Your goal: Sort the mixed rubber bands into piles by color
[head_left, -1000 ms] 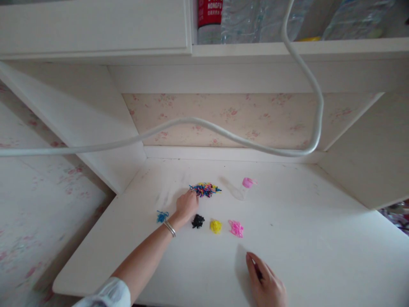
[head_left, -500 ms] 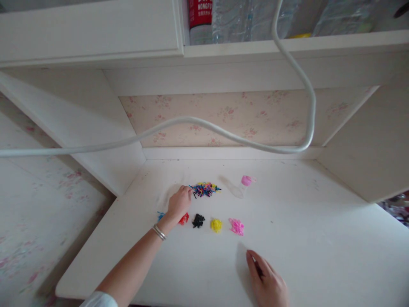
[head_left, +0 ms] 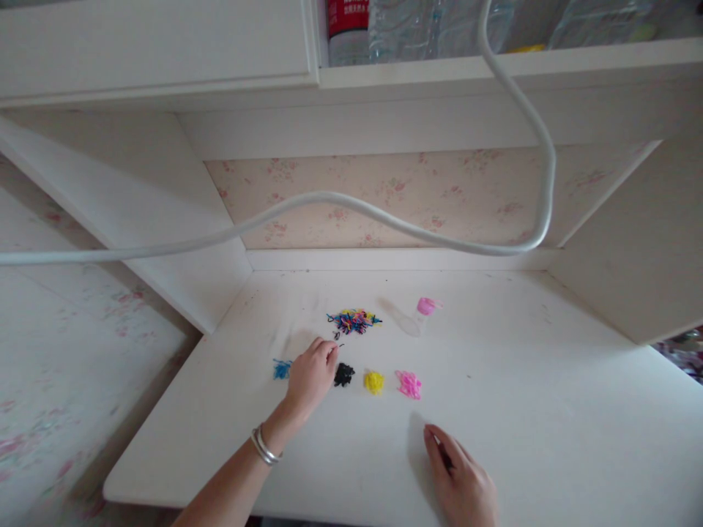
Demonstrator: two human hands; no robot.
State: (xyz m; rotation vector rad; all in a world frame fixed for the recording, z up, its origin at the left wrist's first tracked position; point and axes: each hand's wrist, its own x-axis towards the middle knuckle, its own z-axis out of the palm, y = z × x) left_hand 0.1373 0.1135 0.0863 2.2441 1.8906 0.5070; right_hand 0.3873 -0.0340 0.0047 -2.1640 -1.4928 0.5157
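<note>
Head view: on a white tabletop (head_left: 527, 432), the left hand (head_left: 309, 376) pinches its fingers closed on a small dark strand (head_left: 341, 345). From that hand, a multicoloured pile (head_left: 354, 321) lies at one o'clock, a blue pile (head_left: 281, 369) at nine, and a black pile (head_left: 344, 375) at three. The right hand (head_left: 462, 479) is at four o'clock, fingers curled, tips together; I cannot tell whether they hold anything.
</note>
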